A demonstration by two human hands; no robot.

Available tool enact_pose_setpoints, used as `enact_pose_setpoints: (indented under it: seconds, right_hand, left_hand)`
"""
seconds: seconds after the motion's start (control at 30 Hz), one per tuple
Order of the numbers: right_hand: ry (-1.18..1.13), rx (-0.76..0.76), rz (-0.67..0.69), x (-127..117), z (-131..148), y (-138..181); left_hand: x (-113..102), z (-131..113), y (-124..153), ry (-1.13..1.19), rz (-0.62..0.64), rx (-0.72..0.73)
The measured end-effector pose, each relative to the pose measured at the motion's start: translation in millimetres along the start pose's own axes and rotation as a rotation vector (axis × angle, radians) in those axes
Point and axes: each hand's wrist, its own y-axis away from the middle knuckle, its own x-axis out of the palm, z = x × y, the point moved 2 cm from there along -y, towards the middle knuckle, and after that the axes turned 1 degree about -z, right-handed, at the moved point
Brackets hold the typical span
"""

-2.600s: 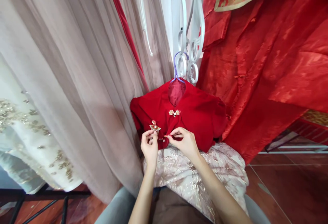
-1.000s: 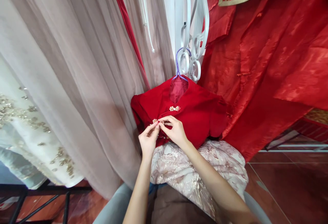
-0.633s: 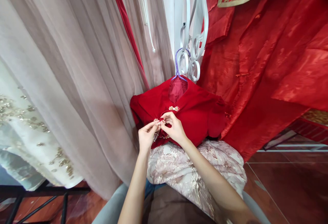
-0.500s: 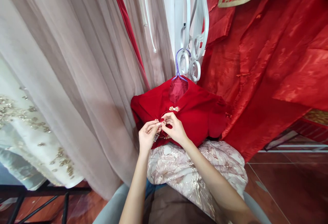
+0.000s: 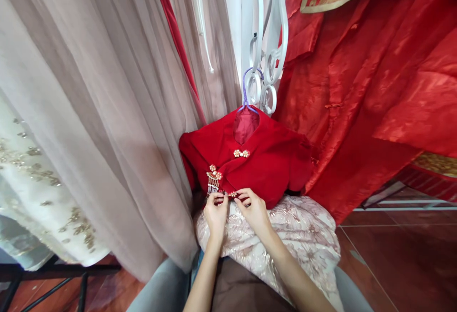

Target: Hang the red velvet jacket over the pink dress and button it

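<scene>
A red velvet jacket (image 5: 266,169) with a stand collar hangs in front of me on a purple hanger (image 5: 245,96). Its top flower-shaped frog button (image 5: 242,153) lies across the front below the collar. Lower left, another beaded frog button (image 5: 215,174) carries a tasselled ornament (image 5: 213,184). My left hand (image 5: 216,214) is closed at the jacket's lower front edge, just under the tassels. Beside it, my right hand (image 5: 254,209) pinches near the lowest flower button (image 5: 233,194). Fingers partly hide what lies between the two hands.
White scrolled metalwork (image 5: 270,71) bears the hanger. Patterned pale fabric (image 5: 303,236) lies over my lap under the jacket. Sheer beige drapery (image 5: 117,112) hangs at left, red satin garments (image 5: 360,88) at right. A black metal frame (image 5: 84,286) stands low on the left.
Both hands have left the tasselled middle button and moved down to the lowest one. The middle button and its tassels now show uncovered.
</scene>
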Motion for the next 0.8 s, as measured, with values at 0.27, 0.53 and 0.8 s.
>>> enact_pose_setpoints:
  seconds: [0.27, 0.53, 0.8]
  right_hand:
    - [0.081, -0.072, -0.042, 13, -8, -3]
    - [0.050, -0.112, -0.060, 14, -6, -12]
    - [-0.094, -0.099, 0.094, 13, -13, -17]
  left_hand:
    - [8, 6, -3, 0.040, -0.047, -0.076]
    - [12, 8, 0, 0.225, -0.054, -0.031]
    - [8, 13, 1, 0.419, -0.017, -0.175]
